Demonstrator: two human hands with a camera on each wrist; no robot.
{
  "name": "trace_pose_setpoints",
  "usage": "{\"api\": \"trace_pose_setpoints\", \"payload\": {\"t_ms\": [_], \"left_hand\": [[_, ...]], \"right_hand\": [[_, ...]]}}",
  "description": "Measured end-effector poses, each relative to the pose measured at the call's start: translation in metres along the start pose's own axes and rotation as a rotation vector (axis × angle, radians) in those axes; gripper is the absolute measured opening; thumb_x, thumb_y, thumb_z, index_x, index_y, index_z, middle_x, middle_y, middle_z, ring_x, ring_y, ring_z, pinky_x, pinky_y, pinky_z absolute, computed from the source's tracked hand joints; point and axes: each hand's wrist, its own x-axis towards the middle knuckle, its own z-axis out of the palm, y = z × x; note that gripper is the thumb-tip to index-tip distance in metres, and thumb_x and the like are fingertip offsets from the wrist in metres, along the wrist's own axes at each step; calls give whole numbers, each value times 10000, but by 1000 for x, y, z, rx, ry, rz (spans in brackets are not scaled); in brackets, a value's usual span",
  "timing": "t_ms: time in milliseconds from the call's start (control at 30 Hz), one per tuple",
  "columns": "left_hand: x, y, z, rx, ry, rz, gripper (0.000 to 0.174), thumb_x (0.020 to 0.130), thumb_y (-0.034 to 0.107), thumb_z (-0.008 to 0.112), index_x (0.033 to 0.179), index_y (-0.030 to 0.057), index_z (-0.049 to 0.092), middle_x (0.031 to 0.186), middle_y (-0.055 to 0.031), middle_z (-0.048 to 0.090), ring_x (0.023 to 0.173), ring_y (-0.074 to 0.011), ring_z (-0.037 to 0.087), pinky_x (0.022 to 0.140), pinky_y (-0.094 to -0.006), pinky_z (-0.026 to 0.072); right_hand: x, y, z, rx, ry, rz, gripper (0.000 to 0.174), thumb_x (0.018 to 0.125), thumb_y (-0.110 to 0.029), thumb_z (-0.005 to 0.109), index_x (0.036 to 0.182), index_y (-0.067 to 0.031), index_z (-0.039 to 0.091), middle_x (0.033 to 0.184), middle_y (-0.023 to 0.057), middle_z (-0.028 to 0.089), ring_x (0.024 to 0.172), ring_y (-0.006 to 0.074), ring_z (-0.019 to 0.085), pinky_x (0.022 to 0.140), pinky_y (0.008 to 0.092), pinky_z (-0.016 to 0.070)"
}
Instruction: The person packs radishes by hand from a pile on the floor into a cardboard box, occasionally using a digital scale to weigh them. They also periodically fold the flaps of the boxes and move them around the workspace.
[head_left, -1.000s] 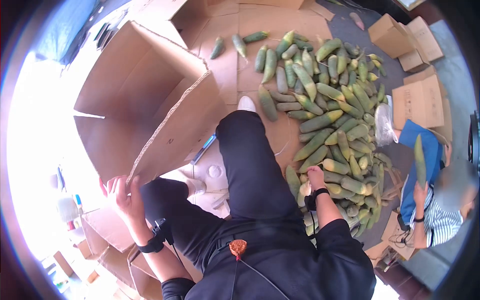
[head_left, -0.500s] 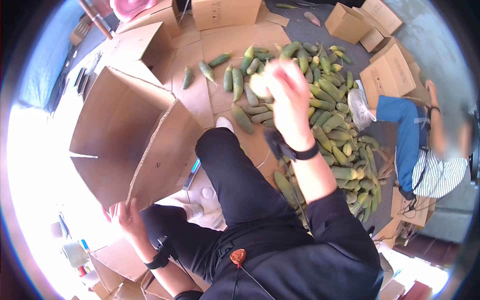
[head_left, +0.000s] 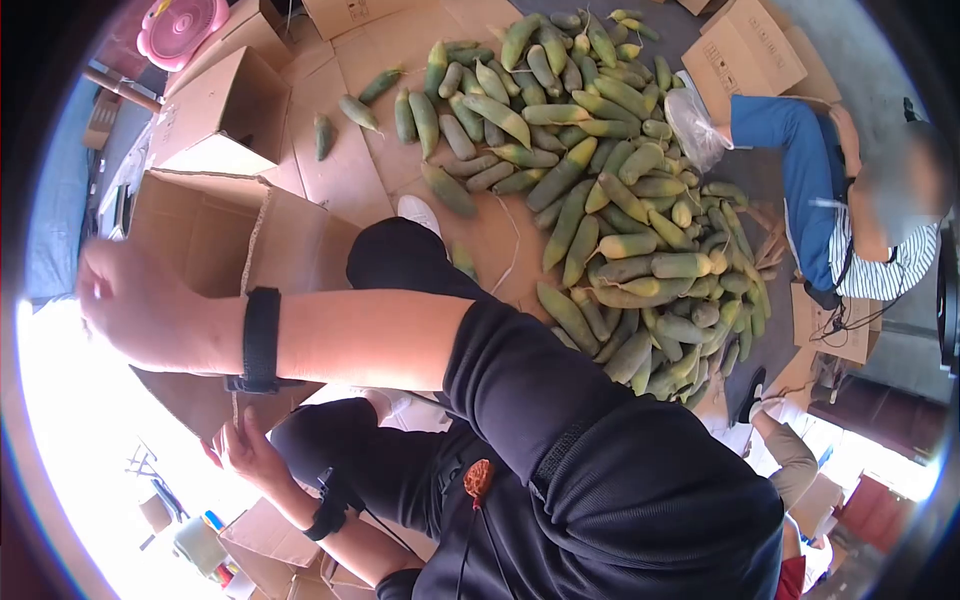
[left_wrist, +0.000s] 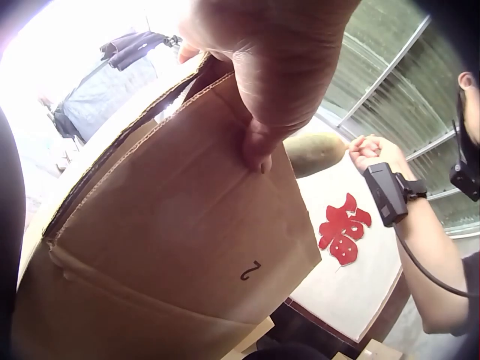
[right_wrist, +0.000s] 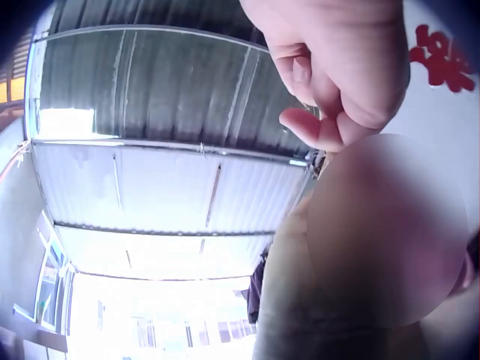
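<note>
My left hand (head_left: 248,455) grips the near edge of an open cardboard box (head_left: 300,240), its thumb against the outer wall in the left wrist view. My right hand (head_left: 150,305) is raised over the left side of this box, the arm stretched across my lap. In the left wrist view the right hand (left_wrist: 375,154) holds a green radish (left_wrist: 315,154) by its thin end. The radish (right_wrist: 289,315) hangs below curled fingers in the right wrist view, partly blurred. A large heap of green radishes (head_left: 620,220) covers the floor to the right.
A second open box (head_left: 215,120) stands beyond mine, near a pink fan (head_left: 182,30). Several loose radishes lie by the heap's left edge. Another person (head_left: 860,220) sits at the right beside a carton (head_left: 745,55); part of someone else (head_left: 790,460) shows lower right.
My right hand has lifted a radish from the heap and swung it left, across my body, to over the box. The left hand keeps its hold on the box edge. The head view has shifted.
</note>
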Motion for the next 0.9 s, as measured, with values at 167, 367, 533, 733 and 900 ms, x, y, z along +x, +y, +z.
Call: {"api": "trace_pose_setpoints", "payload": {"t_ms": [167,367,533,733,900], "left_hand": [[1,2,1,-12,22,-3,302,809,211,626,615,10,513,568,-80,504,614,-230,498,997,-437,292],[1,-5,2,6,0,-2,256,793,172,649,640,3,535,558,-65,488,580,-208,489,994,-419,300],[0,-3,0,3,-42,-43,247,804,197,643,673,2,567,574,-61,517,592,-201,505,996,-413,295],[2,-1,0,3,-47,-47,209,811,207,636,730,15,613,632,-64,584,635,-191,543,997,-407,289],[0,-5,-1,33,-77,-70,205,811,215,636,766,15,631,673,-71,612,678,-189,569,992,-404,296]], "right_hand": [[-34,57,-14,-733,-358,134,62,742,-36,546,776,-13,592,732,142,630,711,275,629,599,355,483],[-46,68,-22,-1251,-724,3,77,689,-87,611,736,-30,631,691,125,647,643,260,648,564,343,507],[-50,68,-37,-784,-491,34,52,726,-73,593,756,-70,635,729,99,634,697,261,626,638,361,489],[-56,15,-109,-593,-119,-326,30,759,-68,582,752,-60,610,745,93,622,717,271,605,664,372,479],[-75,4,-222,-834,174,-116,72,784,-104,570,812,-65,624,748,122,626,689,287,614,605,359,478]]}}
